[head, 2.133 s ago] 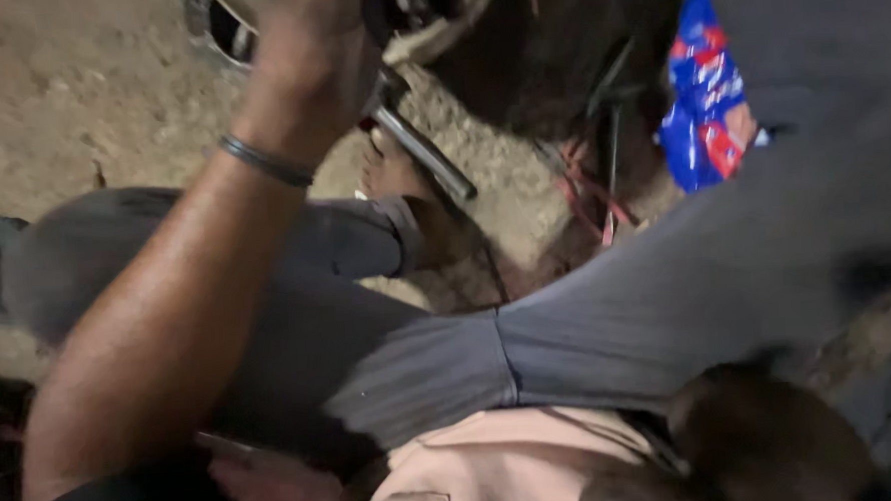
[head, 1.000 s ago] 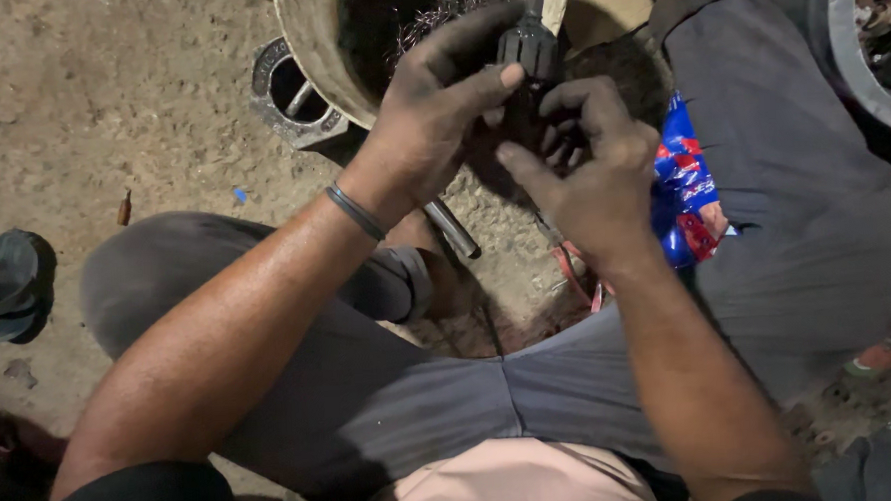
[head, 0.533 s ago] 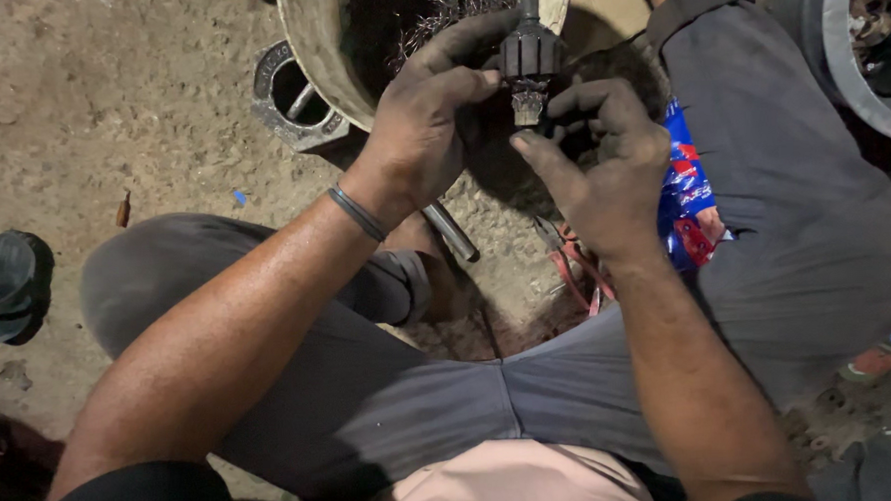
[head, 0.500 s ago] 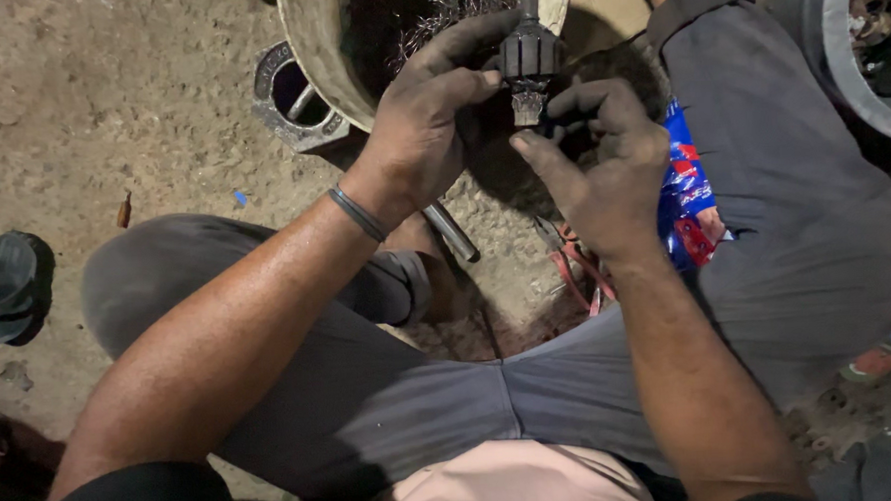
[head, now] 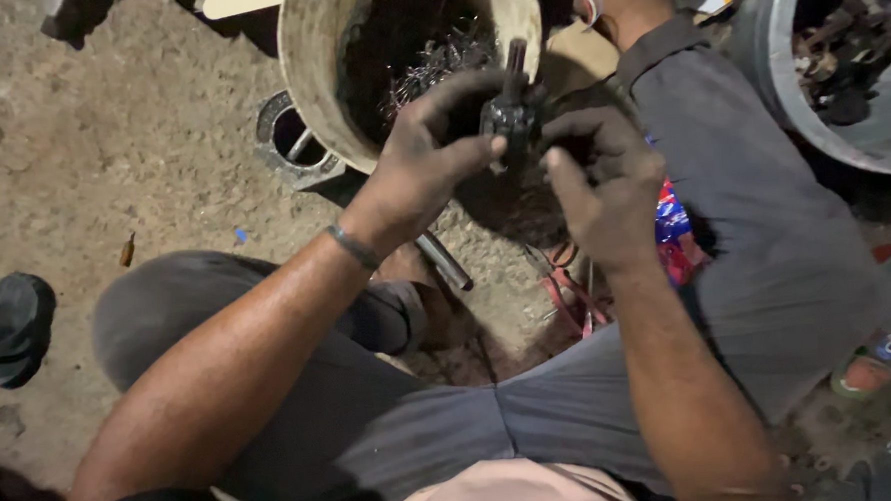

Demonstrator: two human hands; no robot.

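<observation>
Shifted slightly since half a second ago: small dark greasy metal part with a projecting shaft, now tilted and held a little lower between both hands. Left hand closed around its side; right hand pinching it from the right. Held above the rim of a round tan metal drum of wire scrap. Handling apparently midway; part not yet set down.

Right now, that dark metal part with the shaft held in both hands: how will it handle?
The dark metal part with the protruding shaft looks rigid and probably heavy for its size. Both the left hand and the right hand are blackened, so it may be greasy and slippery. Its rounded body would likely roll if set down.
</observation>
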